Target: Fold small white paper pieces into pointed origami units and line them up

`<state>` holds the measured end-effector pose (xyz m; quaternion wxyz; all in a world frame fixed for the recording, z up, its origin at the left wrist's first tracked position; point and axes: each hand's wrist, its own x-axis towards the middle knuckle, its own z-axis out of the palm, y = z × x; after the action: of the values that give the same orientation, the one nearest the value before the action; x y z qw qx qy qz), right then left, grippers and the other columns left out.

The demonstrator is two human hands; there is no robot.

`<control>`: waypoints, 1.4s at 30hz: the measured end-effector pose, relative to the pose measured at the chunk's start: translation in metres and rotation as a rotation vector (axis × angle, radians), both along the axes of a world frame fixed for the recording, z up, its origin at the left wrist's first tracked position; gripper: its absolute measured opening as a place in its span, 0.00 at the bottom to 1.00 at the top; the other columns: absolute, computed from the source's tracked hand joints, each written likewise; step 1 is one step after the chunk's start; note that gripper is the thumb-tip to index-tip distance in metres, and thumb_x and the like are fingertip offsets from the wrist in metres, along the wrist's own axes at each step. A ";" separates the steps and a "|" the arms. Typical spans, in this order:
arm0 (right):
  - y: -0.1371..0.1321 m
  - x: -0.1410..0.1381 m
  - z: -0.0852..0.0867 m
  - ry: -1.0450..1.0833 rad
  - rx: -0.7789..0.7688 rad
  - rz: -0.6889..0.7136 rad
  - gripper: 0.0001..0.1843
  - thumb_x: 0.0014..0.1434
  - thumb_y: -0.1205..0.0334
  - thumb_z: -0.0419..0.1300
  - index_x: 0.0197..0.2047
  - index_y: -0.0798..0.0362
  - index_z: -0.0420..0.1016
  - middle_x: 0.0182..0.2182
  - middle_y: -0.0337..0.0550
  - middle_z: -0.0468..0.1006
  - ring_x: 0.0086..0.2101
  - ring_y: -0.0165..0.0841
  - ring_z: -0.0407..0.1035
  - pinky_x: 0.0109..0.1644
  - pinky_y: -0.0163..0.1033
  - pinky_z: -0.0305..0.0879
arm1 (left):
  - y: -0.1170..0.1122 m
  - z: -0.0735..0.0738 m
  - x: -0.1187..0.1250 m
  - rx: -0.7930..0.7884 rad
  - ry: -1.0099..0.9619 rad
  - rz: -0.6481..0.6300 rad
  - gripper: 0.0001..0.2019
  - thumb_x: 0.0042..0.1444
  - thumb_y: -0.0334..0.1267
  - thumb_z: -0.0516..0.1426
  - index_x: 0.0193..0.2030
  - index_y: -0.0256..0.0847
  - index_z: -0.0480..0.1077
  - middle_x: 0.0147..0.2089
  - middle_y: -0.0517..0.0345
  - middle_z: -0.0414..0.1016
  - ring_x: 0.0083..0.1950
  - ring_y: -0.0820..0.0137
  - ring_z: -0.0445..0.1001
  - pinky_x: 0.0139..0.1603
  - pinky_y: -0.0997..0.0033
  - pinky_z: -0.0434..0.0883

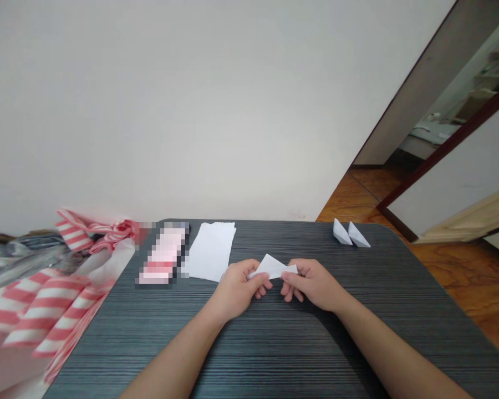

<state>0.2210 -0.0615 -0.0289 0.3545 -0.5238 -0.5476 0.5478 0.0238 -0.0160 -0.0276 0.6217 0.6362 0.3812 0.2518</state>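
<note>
A small white paper boat (pixel 271 267), with a pointed peak in its middle, is held above the dark table between my two hands. My left hand (pixel 242 284) pinches its left end between thumb and fingers. At the other end, my right hand (pixel 311 281) grips the paper the same way, thumb on top. Beyond the left hand lies a stack of white paper sheets (pixel 212 250). Two more folded paper boats (pixel 341 233) stand side by side toward the table's far right corner.
The dark, wood-grained table (pixel 249 354) meets a pale wall (pixel 233 111). A blurred-out pink and white rectangular object (pixel 163 255) lies at its far left. Red-and-white striped cloth (pixel 54 310) is heaped beside the left edge. Wooden floor (pixel 461 277) shows on the right.
</note>
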 end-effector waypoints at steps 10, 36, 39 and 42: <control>0.001 0.003 -0.001 0.058 0.006 -0.032 0.15 0.58 0.53 0.56 0.28 0.57 0.67 0.23 0.44 0.78 0.18 0.27 0.68 0.18 0.30 0.57 | 0.002 -0.001 -0.001 -0.064 -0.041 0.078 0.13 0.57 0.44 0.52 0.31 0.35 0.67 0.26 0.55 0.74 0.21 0.76 0.68 0.22 0.76 0.65; 0.004 0.013 -0.009 0.159 -0.014 -0.134 0.15 0.59 0.53 0.55 0.33 0.58 0.70 0.23 0.45 0.77 0.20 0.29 0.71 0.16 0.28 0.56 | 0.004 -0.006 -0.002 -0.016 -0.036 0.131 0.12 0.58 0.43 0.50 0.32 0.35 0.65 0.27 0.55 0.74 0.21 0.76 0.67 0.22 0.77 0.64; 0.003 0.015 -0.009 0.146 0.001 -0.113 0.15 0.59 0.54 0.55 0.33 0.59 0.70 0.23 0.45 0.77 0.20 0.29 0.71 0.17 0.28 0.57 | 0.004 -0.006 -0.003 -0.024 -0.030 0.095 0.13 0.58 0.44 0.50 0.32 0.35 0.65 0.27 0.55 0.74 0.22 0.75 0.67 0.23 0.76 0.64; 0.002 0.015 -0.009 0.130 -0.012 -0.062 0.15 0.59 0.53 0.55 0.31 0.58 0.68 0.22 0.44 0.77 0.19 0.29 0.71 0.17 0.28 0.56 | 0.004 -0.005 -0.003 -0.014 -0.055 0.067 0.11 0.57 0.43 0.51 0.35 0.35 0.65 0.26 0.58 0.71 0.23 0.76 0.66 0.24 0.77 0.63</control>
<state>0.2357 -0.0595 -0.0382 0.4027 -0.5059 -0.5037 0.5729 0.0205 -0.0124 -0.0321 0.6275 0.6116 0.3868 0.2873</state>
